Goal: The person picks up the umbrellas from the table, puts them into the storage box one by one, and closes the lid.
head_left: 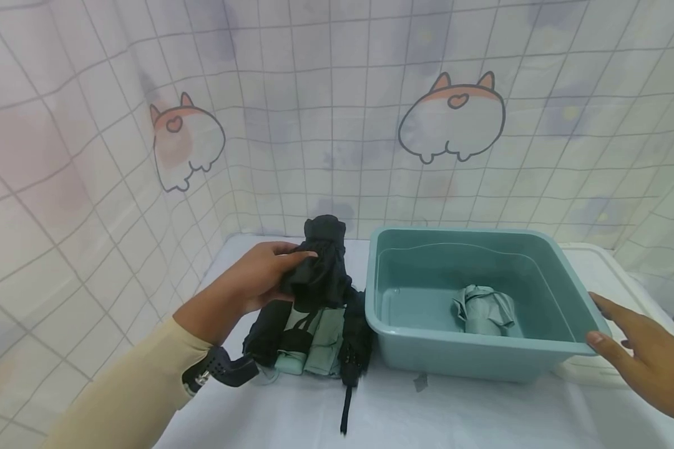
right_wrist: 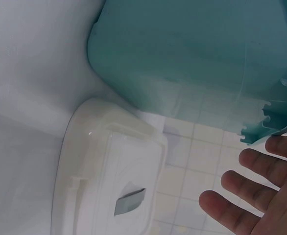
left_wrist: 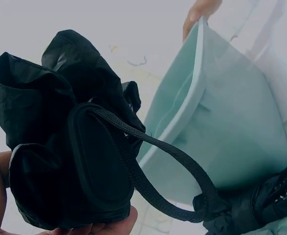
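Note:
My left hand (head_left: 269, 271) grips a bunched, folded black umbrella (head_left: 322, 268) above a row of folded umbrellas, left of the teal bin (head_left: 449, 362). In the left wrist view its oval end and dark strap loop (left_wrist: 182, 161) face the camera. Below it lie a black umbrella (head_left: 266, 333), pale green ones (head_left: 326, 343) and a black one (head_left: 356, 343) with a strap. Inside the bin rests a pale green folded umbrella (head_left: 485, 308). My right hand (head_left: 646, 355) touches the bin's right front corner, thumb on the rim, fingers extended (right_wrist: 249, 210).
A white lid (right_wrist: 129, 171) with a grey clip lies right of the bin, partly beneath it. White cloth (head_left: 455, 418) covers the table. A gridded curtain (head_left: 337, 125) with cartoon animals hangs behind and at the left.

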A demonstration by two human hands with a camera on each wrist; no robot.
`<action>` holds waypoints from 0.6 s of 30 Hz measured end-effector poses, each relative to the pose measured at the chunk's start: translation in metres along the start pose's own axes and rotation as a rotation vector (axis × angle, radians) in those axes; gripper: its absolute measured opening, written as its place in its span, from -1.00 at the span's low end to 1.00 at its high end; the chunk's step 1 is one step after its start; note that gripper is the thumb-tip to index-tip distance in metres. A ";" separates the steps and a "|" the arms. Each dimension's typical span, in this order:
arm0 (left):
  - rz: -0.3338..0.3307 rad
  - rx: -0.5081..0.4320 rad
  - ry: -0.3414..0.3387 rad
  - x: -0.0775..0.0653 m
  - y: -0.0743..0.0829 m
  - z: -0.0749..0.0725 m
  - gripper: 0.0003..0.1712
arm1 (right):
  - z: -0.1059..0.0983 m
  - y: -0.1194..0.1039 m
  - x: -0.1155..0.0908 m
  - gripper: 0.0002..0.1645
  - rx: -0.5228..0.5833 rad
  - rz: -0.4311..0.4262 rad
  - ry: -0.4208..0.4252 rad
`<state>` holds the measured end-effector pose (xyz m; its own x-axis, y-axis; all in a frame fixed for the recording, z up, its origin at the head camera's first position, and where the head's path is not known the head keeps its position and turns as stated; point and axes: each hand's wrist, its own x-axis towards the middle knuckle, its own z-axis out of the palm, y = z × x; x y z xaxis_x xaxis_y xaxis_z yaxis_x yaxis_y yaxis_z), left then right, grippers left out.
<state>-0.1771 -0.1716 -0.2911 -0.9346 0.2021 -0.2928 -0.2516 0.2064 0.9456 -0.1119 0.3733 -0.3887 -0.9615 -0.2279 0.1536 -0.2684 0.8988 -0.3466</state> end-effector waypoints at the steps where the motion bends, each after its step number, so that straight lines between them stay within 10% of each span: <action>1: 0.003 0.001 -0.001 0.000 0.001 0.002 -0.14 | 0.000 0.000 0.000 -0.12 0.002 0.002 -0.002; 18: 0.026 -0.040 -0.042 0.003 0.016 0.031 -0.17 | 0.004 0.010 0.002 -0.10 0.038 -0.030 0.008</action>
<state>-0.1761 -0.1382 -0.2811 -0.9296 0.2472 -0.2732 -0.2383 0.1622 0.9576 -0.1165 0.3808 -0.3955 -0.9526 -0.2513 0.1716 -0.2991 0.8769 -0.3763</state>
